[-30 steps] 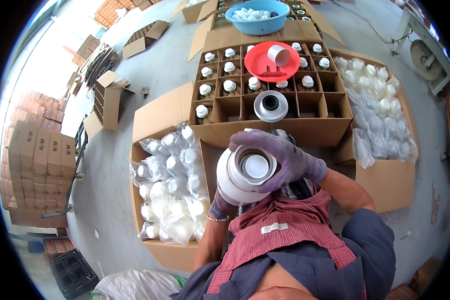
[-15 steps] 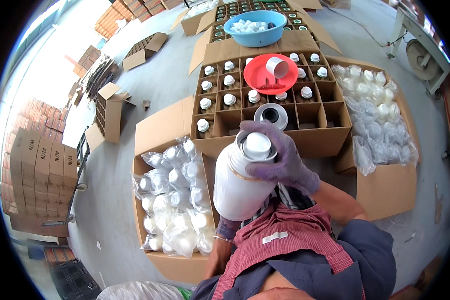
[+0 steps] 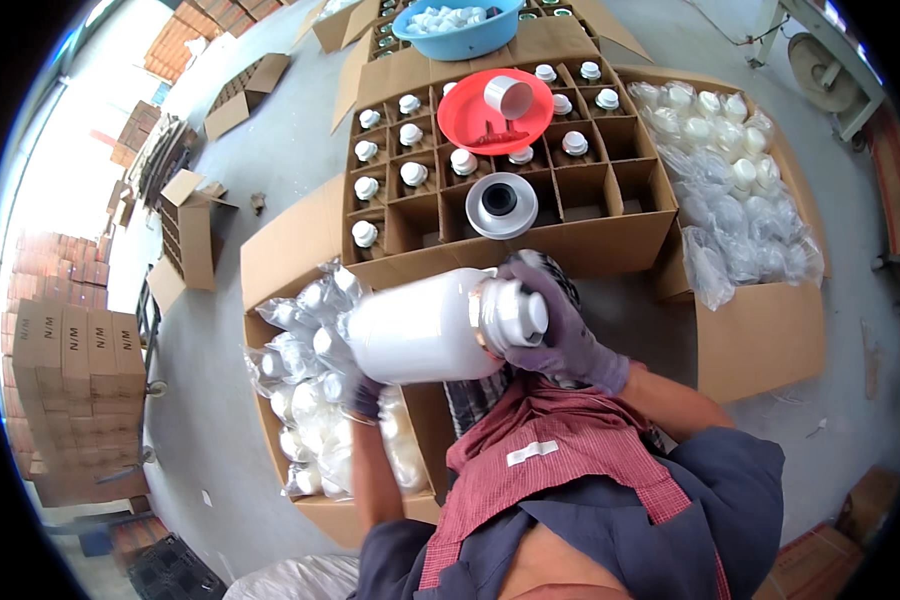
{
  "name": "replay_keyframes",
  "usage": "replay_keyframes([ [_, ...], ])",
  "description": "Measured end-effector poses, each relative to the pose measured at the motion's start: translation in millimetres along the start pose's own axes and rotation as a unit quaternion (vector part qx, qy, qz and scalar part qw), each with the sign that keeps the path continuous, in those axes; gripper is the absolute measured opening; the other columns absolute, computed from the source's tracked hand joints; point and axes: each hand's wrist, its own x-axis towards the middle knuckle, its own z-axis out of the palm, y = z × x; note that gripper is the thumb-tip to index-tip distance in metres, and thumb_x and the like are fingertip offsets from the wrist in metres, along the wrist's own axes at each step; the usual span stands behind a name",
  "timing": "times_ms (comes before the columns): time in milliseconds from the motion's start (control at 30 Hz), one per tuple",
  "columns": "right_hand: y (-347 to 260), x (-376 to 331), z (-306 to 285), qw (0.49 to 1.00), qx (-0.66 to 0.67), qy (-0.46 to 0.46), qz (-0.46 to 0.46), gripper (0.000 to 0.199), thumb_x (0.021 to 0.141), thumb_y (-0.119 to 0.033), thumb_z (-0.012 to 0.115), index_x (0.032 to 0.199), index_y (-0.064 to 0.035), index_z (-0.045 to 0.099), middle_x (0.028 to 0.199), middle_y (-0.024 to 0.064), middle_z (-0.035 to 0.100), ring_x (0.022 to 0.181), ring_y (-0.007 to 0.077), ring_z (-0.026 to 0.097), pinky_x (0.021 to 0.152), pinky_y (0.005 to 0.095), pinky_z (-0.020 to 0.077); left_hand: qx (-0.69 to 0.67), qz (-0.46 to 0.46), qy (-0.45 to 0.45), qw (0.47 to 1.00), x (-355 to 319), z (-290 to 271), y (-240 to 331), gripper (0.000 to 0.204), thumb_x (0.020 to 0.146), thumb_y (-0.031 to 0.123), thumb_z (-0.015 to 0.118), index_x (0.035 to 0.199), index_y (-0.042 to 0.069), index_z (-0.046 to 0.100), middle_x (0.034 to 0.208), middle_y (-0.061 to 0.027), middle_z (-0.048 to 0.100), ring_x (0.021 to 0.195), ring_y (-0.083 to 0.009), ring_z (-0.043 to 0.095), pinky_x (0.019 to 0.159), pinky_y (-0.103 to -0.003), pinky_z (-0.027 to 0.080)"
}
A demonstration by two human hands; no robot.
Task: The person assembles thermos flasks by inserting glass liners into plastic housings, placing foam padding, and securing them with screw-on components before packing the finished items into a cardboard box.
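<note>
One white bottle [image 3: 420, 330] is held in the air between the two gloved hands, lying on its side, with its long axis running nearly left to right. Its neck points right and slightly to the far side; its base points left and is a little blurred. A white cap-like piece [image 3: 533, 318] sits at the neck end, in line with that axis.

The right hand [image 3: 570, 345] is closed around the neck end, fingers curled over its far side. The left hand [image 3: 366, 396] is below the base end, at its near side; the bottle hides most of its fingers, so how they are bent cannot be told.

Just beyond the bottle stands a divided carton [image 3: 610, 236], many of its cells holding white-topped bottles [image 3: 414, 173]. A round white part with a black centre [image 3: 502, 203] rests on its near dividers, and farther back a red dish [image 3: 457, 112] carries a white cup [image 3: 510, 97]. At the far side is a blue basin [image 3: 470, 45] of small white pieces [image 3: 448, 18]. Open cartons with white items in clear bags flank the divided one: the left carton [image 3: 295, 238] nearer the bottle, the right carton [image 3: 760, 345] well apart from it.
</note>
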Motion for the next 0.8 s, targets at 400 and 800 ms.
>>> replay_keyframes([
  [400,72,99,-39,0.902,-0.399,-0.117,-0.115,0.038,0.08,-0.014,0.068,0.118,-0.0108,0.062,0.123,0.0147,0.057,0.11,0.0342,0.058,0.093,0.0437,0.0483,0.585,0.061,-0.331,0.738,75,151,66,0.046,0.089,0.045,0.055,0.099,0.002,0.071,0.091,-0.0215,0.07,0.087,-0.0341,0.068,0.081,-0.043,0.052],
  [800,74,134,6,0.955,-0.246,-0.111,-0.12,0.05,0.082,-0.019,0.069,0.127,-0.0055,0.051,0.114,0.0166,0.057,0.105,0.0336,0.06,0.089,0.04,0.0511,-0.415,-0.004,-0.13,0.901,111,132,45,0.06,0.101,0.05,0.036,0.143,0.008,0.04,0.136,-0.0103,0.05,0.109,-0.0234,0.058,0.093,-0.038,0.05],
])
